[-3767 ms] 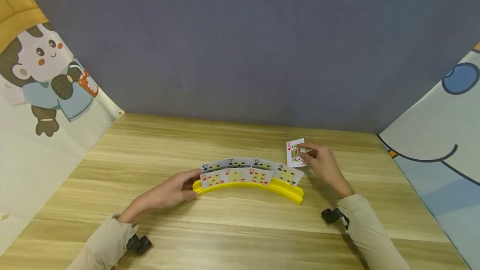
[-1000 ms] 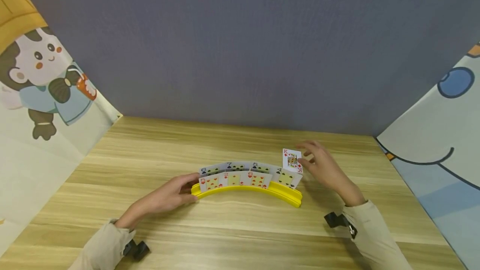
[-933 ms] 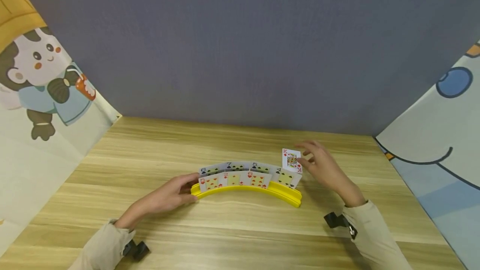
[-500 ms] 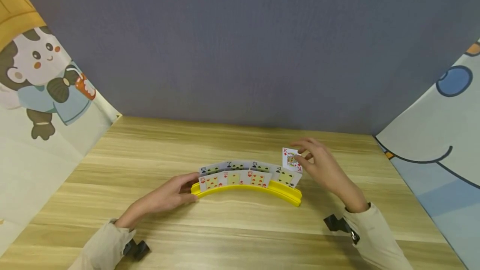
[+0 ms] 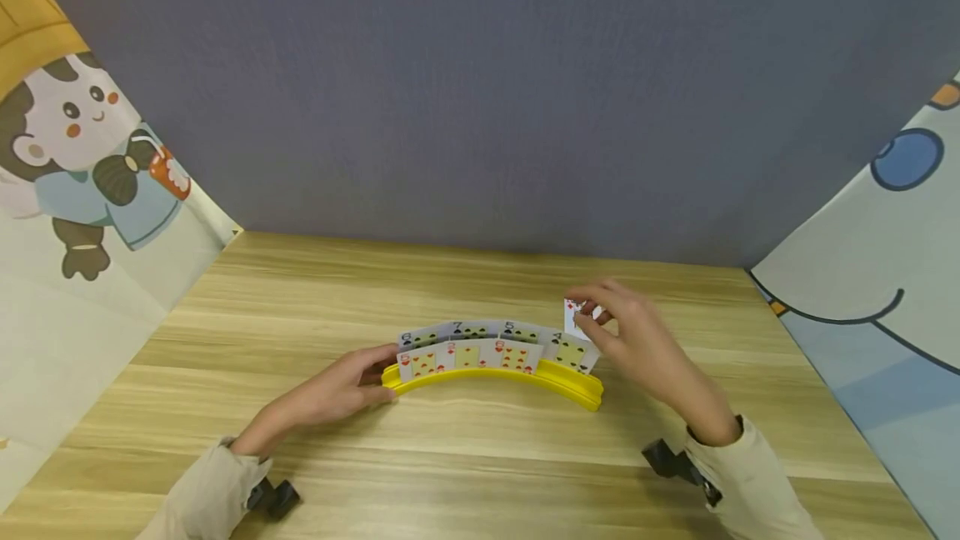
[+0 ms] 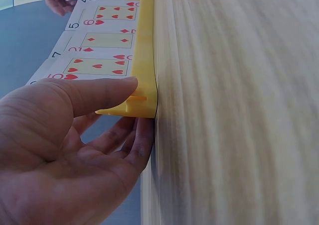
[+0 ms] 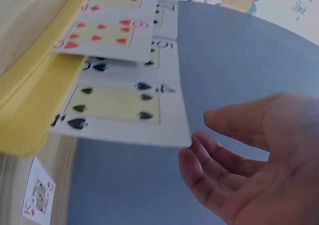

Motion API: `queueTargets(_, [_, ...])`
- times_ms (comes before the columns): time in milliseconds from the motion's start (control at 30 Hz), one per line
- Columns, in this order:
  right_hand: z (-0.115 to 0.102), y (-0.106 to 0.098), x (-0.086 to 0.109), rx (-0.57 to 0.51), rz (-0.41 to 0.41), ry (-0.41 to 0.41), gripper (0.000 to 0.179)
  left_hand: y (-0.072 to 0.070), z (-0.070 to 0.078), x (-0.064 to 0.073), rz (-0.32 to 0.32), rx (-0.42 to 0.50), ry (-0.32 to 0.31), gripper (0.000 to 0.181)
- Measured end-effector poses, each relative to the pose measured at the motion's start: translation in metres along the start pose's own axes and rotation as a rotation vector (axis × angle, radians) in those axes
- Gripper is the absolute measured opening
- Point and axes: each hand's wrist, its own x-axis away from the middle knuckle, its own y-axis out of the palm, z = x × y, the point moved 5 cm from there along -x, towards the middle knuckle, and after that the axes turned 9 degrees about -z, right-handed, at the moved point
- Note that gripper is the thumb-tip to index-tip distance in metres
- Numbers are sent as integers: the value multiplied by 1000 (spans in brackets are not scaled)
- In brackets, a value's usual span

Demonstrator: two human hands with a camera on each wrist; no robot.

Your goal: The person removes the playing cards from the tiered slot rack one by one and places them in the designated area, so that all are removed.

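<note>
My left hand (image 5: 348, 382) grips the left end of a curved yellow card holder (image 5: 577, 390), thumb in front and fingers behind. Three red cards stand in its front row, among them the six of hearts (image 5: 517, 355). Behind them stand spades: a six, a seven (image 5: 474, 329), a five and, at the right end, the four of spades (image 7: 117, 103). My right hand (image 5: 630, 332) is at the upper right corner of that four, thumb and fingers apart in the right wrist view. The king of diamonds (image 7: 39, 195) lies on the table behind the holder, partly hidden by my right hand in the head view.
The wood-grain table (image 5: 465, 465) ends at a grey-blue wall (image 5: 480, 90) at the back. Printed cloth panels stand at the left (image 5: 97, 140) and right. Each wrist carries a small black camera (image 5: 273, 498).
My right hand's fingers were on the king of diamonds; the hand has moved left to the four of spades. The king lies slightly further left, closer behind the holder. The left hand keeps its grip.
</note>
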Motion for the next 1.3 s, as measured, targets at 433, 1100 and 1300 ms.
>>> queueTargets(433, [-32, 10, 1, -56, -82, -66, 26, -1, 1, 1, 5, -19, 2, 59])
queueTargets(1100, [-38, 49, 0, 145, -212, -30, 20, 0, 1, 0, -3, -26, 10, 58])
queueTargets(1300, [-37, 62, 0, 142, -287, -42, 17, -1, 1, 0, -3, -18, 4, 57])
